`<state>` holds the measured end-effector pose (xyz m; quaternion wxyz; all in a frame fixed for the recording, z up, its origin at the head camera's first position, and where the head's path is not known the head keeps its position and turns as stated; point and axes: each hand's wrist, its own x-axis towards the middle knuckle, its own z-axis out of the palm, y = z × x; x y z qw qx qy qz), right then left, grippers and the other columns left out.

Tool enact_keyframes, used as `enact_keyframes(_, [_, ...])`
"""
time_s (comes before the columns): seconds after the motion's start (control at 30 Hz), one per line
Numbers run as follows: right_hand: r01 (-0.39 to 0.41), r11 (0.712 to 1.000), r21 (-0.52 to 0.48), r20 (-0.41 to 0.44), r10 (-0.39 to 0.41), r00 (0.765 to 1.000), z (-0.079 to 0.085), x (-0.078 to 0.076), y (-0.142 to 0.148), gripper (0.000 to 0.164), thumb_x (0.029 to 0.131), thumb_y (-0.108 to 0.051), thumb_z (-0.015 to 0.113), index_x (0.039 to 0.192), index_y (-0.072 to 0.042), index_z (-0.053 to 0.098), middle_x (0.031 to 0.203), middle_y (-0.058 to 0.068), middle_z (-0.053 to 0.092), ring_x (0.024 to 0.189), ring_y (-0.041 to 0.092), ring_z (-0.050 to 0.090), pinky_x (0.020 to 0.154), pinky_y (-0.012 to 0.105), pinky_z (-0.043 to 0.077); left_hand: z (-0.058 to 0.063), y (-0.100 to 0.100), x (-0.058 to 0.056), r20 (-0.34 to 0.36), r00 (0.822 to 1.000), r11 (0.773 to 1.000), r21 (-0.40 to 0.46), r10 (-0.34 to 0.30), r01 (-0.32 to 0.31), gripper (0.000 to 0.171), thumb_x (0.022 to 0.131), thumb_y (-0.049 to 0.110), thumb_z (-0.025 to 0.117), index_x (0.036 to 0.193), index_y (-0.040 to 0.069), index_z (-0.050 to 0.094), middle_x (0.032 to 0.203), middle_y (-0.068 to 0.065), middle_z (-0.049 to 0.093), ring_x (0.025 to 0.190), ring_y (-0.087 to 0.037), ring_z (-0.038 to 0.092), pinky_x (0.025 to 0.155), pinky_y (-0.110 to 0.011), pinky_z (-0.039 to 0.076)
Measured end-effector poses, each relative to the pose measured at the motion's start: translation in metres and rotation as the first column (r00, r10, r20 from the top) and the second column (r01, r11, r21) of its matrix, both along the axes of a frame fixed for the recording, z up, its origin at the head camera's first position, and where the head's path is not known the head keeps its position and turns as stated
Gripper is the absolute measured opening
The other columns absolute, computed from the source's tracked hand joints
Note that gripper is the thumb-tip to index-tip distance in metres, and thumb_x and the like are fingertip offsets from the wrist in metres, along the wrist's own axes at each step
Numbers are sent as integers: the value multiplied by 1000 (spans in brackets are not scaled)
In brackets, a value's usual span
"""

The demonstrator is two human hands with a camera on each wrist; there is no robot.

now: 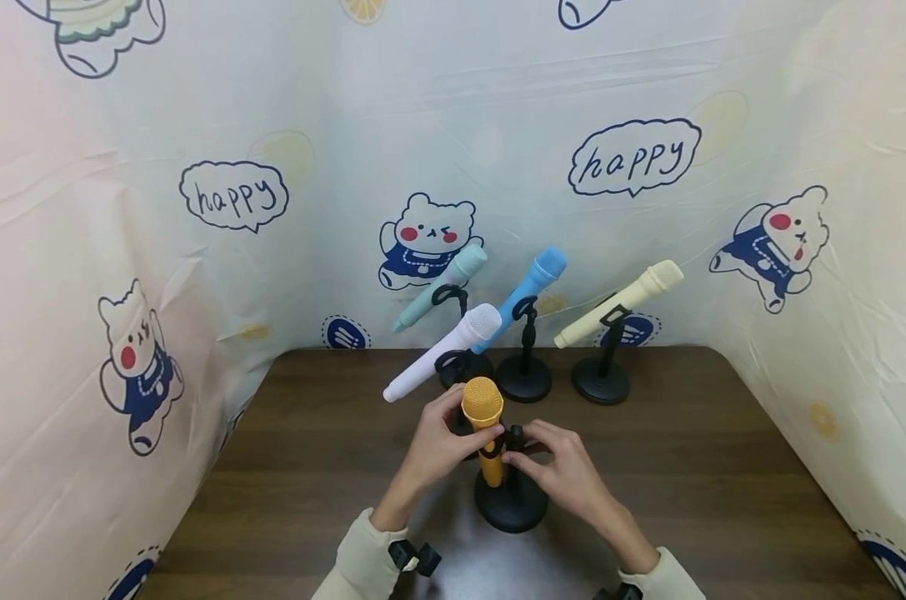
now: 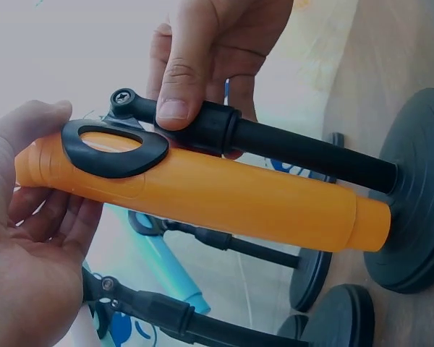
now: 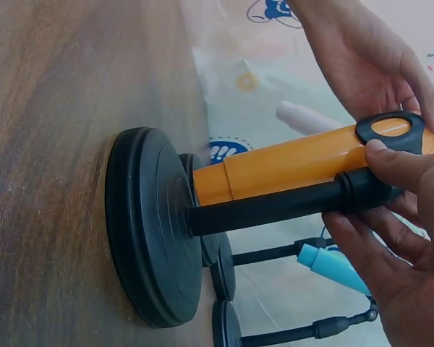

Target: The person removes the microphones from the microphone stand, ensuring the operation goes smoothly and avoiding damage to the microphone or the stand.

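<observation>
An orange microphone (image 1: 483, 403) stands nearly upright in the clip (image 2: 116, 149) of a black microphone stand (image 1: 511, 505). My left hand (image 1: 439, 442) grips the microphone near its head, thumb by the clip and fingers behind. With thumb and fingers, my right hand (image 1: 565, 468) pinches the stand's black collar (image 2: 202, 126) just below the clip joint. In the right wrist view, the stand's round base (image 3: 155, 228) rests on the table, and the microphone's lower end (image 3: 213, 185) lies beside the pole, close to the base.
Behind my hands, a lilac microphone (image 1: 445, 352), a mint microphone (image 1: 441, 287), a blue microphone (image 1: 531, 287) and a cream microphone (image 1: 621, 303) tilt on black stands. The wooden table (image 1: 310, 500) is bordered by a printed cloth (image 1: 347, 125).
</observation>
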<state>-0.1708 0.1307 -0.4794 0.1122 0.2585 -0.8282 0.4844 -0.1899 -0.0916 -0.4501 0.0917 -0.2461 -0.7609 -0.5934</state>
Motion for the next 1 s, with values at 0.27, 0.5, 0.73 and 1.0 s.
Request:
enact_keyframes(0.27, [-1,1000,-10,-5,1,1000,-2,1,-2,19,88,-14,88,103,-16,77,100,-6,74,94,11,77,80,34,66,0,-2,0,16,1000,1000,-8,-4,4,45,89,12,87,131,10,70,128,-6,70,119,-22,68,110,-52,55])
enact_keyframes(0.5, [-23,1000,-13,-48,22,999,-1,0,0,20,89,-13,87,107,-15,81,98,-7,73,92,9,77,79,29,65,4,-1,-2,29,999,1000,-3,-15,15,46,88,13,88,131,11,70,128,-5,70,120,-21,67,113,-53,53])
enact_keyframes(0.73, [-16,1000,-1,-78,16,997,1,-1,1,18,87,-10,88,104,-14,83,93,-9,70,91,8,76,77,27,65,8,0,-3,27,999,1000,0,-23,23,46,88,12,87,131,10,71,128,-6,71,119,-22,67,111,-54,53])
enact_keyframes(1.0, [-22,1000,-16,-86,20,996,-1,-1,1,18,88,-11,88,104,-13,83,94,-6,72,90,9,76,76,25,65,17,-2,-3,20,1000,1000,5,-23,23,48,88,12,87,133,9,70,130,-8,70,119,-24,68,110,-42,56])
